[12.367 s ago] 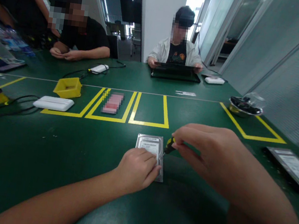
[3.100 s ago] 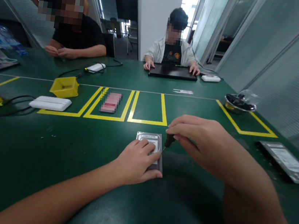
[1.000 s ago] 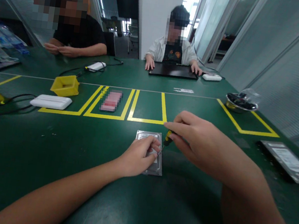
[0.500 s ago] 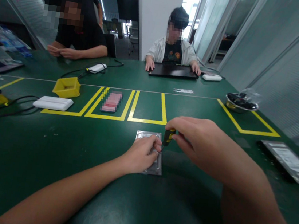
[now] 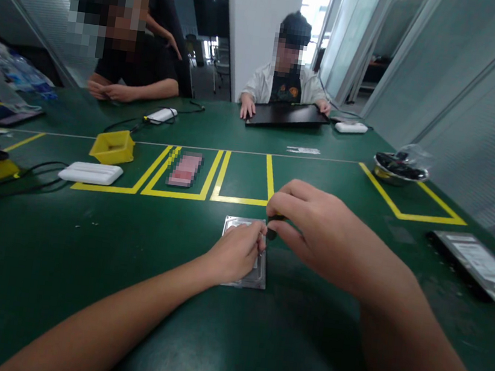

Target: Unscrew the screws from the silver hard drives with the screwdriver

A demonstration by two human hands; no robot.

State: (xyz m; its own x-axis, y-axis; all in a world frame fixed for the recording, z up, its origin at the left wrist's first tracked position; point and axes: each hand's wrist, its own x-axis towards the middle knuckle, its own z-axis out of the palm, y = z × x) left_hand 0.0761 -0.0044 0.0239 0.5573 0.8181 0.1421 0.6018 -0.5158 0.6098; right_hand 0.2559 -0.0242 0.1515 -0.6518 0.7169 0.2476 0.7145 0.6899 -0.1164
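Observation:
A silver hard drive (image 5: 257, 275) lies flat on the green table (image 5: 127, 267) just in front of me. My left hand (image 5: 234, 255) rests on top of the drive and covers most of it, fingertips pinched near its right edge. My right hand (image 5: 310, 229) is closed around a small dark-handled screwdriver (image 5: 272, 232), which points down at the drive's right edge beside my left fingertips. Most of the screwdriver is hidden by my fingers.
Yellow tape boxes (image 5: 244, 179) mark the table beyond the drive. A yellow bin (image 5: 113, 146), a white box (image 5: 90, 173) and cables lie left. Another drive (image 5: 474, 264) and a metal bowl (image 5: 399, 169) sit right. Two people sit opposite, one at a laptop (image 5: 286, 115); another stands behind.
My right hand has shifted slightly left and closed further over the screwdriver, hiding its yellow band. My left hand stays on the drive. A person behind the seated one has moved right.

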